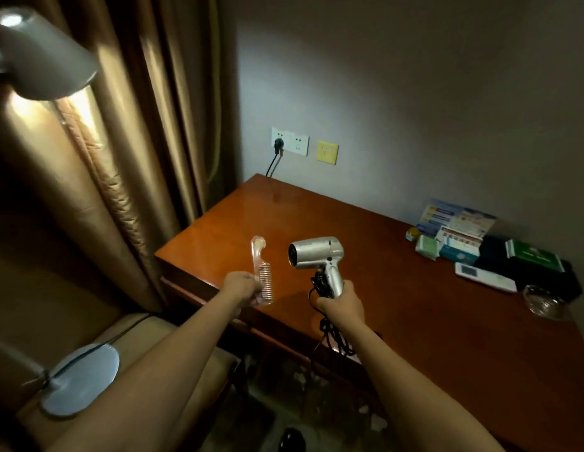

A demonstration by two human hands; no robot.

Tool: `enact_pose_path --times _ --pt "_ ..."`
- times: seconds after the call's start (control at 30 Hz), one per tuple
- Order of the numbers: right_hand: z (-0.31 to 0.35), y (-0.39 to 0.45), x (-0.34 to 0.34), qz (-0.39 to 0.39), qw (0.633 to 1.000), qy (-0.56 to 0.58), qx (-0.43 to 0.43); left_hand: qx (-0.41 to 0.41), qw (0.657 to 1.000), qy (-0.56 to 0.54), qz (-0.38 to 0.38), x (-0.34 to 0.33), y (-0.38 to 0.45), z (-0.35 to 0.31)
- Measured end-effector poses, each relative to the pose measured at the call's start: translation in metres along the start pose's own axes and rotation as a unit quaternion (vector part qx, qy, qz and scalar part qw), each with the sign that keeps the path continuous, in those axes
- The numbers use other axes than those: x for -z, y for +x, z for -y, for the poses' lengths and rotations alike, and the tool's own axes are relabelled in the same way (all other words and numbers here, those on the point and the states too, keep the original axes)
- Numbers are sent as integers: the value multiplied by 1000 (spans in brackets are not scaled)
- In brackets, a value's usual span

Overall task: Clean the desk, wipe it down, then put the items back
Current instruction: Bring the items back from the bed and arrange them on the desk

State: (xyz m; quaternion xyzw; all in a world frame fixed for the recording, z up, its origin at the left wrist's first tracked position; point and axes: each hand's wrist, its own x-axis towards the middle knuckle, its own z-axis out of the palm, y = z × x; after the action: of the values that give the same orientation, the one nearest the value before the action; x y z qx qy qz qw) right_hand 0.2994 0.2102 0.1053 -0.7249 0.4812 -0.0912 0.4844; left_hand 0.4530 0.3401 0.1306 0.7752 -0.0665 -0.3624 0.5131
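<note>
Presently, at frame centre above the tabletop (398,282), the left hand (243,287) grips a comb (262,272); the right hand (342,301) grips a hairdryer (316,256).

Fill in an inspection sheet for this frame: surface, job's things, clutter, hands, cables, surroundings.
Surface: wooden desk, glossy, left half bare.
Job's things: comb and hair dryer, both held above the desk.
Clutter: leaflets, small boxes, remote, glass ashtray at the right.
Hands: left hand grips the comb; right hand grips the dryer handle.
Cables: dryer cord hangs bunched; black plug in wall socket.
Surroundings: curtain, lamp, chair.
</note>
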Motion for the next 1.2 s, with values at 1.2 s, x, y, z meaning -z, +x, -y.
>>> enact_pose_path --times 1.2 --pt "182 488 -88 96 979 -178 2 186 934 -295 -81 -14 445 -145"
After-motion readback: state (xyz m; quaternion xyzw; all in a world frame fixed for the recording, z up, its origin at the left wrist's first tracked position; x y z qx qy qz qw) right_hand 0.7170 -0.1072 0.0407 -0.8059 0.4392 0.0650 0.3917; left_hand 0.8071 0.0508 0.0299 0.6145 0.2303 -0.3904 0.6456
